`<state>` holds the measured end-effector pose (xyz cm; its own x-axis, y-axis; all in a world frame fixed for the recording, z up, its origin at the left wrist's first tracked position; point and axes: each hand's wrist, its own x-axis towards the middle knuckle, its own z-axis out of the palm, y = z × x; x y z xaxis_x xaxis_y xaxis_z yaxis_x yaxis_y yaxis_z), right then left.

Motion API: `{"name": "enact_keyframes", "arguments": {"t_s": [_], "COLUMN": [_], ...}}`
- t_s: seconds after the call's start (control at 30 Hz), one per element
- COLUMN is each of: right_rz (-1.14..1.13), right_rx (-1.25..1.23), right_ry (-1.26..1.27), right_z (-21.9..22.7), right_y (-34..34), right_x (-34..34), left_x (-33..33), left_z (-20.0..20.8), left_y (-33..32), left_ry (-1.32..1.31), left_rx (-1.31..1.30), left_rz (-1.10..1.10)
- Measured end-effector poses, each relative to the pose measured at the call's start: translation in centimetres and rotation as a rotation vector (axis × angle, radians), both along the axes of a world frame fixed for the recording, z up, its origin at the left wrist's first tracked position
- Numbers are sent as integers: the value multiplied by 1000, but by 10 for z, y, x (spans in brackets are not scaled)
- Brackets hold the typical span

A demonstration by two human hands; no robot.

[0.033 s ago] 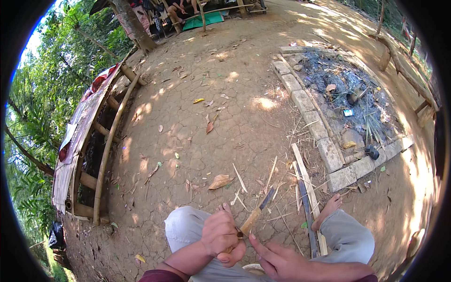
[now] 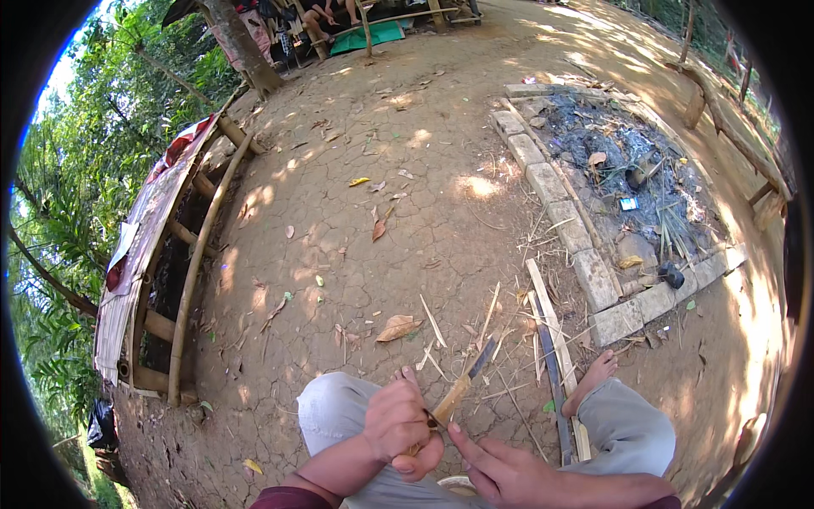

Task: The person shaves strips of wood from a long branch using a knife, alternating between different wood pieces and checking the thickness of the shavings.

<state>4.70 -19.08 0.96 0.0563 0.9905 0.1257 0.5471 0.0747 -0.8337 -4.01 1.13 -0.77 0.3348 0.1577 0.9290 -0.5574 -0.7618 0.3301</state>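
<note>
My left hand (image 2: 400,431) is closed in a fist low in the middle, between my knees. A knife (image 2: 453,400) with a long tan wooden handle and a short dark blade slants up and right out of that fist. A small dark edge shows beside the fist, too small to make out. Close by on the right, my right hand (image 2: 509,471) has its index finger stretched toward the handle, its tip at or very near it. Its other fingers are partly bent, and I see nothing in them. Split light wood strips (image 2: 555,327) and a dark flat strip (image 2: 551,373) lie beside my right foot.
Thin shavings (image 2: 434,321) and dry leaves (image 2: 398,328) litter the cracked earth. A block-edged fire pit (image 2: 617,321) with ash lies at right. A bamboo bench (image 2: 203,246) stands at left. Far back, a person (image 2: 320,19) sits near a green sheet (image 2: 367,36).
</note>
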Motion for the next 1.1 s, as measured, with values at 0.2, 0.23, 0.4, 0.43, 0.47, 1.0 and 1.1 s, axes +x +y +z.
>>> {"name": "enact_keyframes", "arguments": {"t_s": [0.2, 0.23, 0.4, 0.43, 0.47, 1.0, 1.1], "right_rz": [-424, -449, -297, -280, -265, -156, -123], "right_rx": [350, 395, 343, 315, 279, 156, 61], "right_ry": [-95, 10, -91, -93, -100, 120, 87], "right_z": [22, 22, 10, 10, 10, -1, 7], "right_y": [-9, -11, -2, 1, 3, 8, 9], "right_x": [39, 40, 39, 35, 29, -8, -3], "left_x": [-6, -5, 2, 1, 2, -2, -6], "left_z": [-3, -2, 4, 4, 2, 5, 4], "left_y": [8, 7, 7, 8, 8, -2, 0], "left_ry": [41, 18, -11, -12, -16, -11, 23], "left_rx": [-60, -68, -29, -28, -35, 90, 69], "left_rz": [29, 26, 28, 43, 54, -3, -22]}}
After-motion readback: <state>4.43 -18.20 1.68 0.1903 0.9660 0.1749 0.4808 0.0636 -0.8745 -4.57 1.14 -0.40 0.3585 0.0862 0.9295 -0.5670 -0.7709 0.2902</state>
